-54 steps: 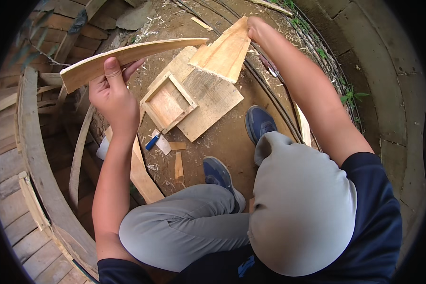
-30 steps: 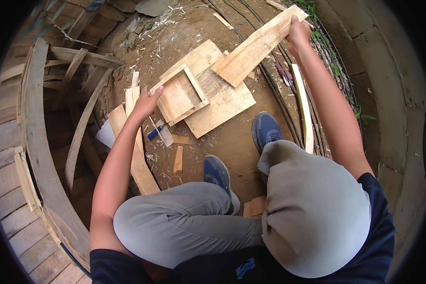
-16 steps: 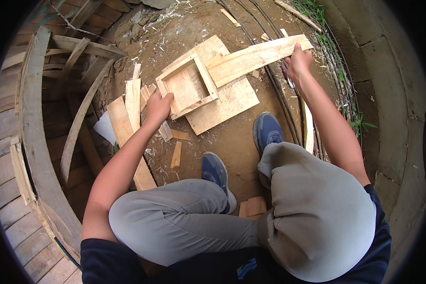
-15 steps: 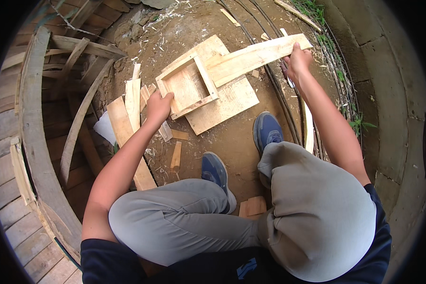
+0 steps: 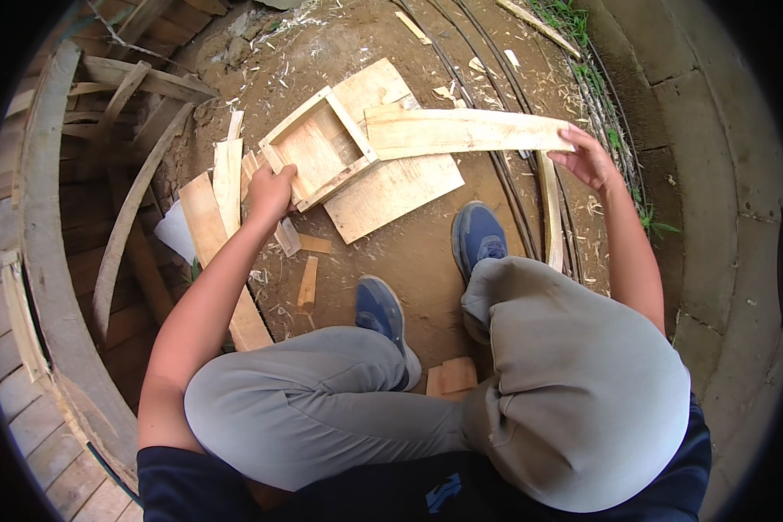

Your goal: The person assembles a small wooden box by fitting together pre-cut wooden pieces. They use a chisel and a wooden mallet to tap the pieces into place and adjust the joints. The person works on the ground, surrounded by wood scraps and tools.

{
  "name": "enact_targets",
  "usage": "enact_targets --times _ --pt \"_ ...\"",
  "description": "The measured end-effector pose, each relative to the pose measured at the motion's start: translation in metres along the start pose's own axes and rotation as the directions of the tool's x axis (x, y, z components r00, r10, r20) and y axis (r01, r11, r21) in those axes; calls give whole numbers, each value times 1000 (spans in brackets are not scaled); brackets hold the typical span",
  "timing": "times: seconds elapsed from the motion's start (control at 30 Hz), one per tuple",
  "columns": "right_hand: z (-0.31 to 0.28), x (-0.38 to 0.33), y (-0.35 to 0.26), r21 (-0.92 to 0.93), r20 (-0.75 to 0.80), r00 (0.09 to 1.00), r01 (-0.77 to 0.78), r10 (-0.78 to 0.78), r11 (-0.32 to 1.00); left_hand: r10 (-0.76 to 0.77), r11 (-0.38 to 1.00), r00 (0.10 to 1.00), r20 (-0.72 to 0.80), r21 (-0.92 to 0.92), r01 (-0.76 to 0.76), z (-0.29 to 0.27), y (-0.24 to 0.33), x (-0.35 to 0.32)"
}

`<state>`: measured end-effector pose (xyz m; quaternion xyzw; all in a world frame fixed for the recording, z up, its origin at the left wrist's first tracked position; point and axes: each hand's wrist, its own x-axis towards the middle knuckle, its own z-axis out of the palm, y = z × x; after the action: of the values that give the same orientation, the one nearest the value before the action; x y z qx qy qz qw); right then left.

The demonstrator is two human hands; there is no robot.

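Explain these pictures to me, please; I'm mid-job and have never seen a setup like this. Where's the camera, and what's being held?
There is no machine here: you see a person's two bare hands. Every picture comes from one fisheye camera worn on the head, looking down, so straight edges bend near the rim. Picture left is the person's left.

The left hand grips a corner of a shallow wooden box. The right hand holds one end of a long board; its other end is at the box's right side. Flat boards lie partly under the box on the bare ground, with small wood scraps nearby.
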<state>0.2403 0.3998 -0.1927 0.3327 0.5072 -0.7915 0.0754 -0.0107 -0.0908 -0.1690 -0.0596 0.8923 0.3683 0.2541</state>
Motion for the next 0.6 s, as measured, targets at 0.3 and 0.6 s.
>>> enact_targets --times 0.3,0.6 --pt "32 -10 -20 -828 321 799 -24 509 560 28 999 1000 9 -23 -28 0 4 -1" --pt "109 -15 -15 -722 283 897 -34 339 691 63 997 991 -119 -41 -68 -7 17 0"
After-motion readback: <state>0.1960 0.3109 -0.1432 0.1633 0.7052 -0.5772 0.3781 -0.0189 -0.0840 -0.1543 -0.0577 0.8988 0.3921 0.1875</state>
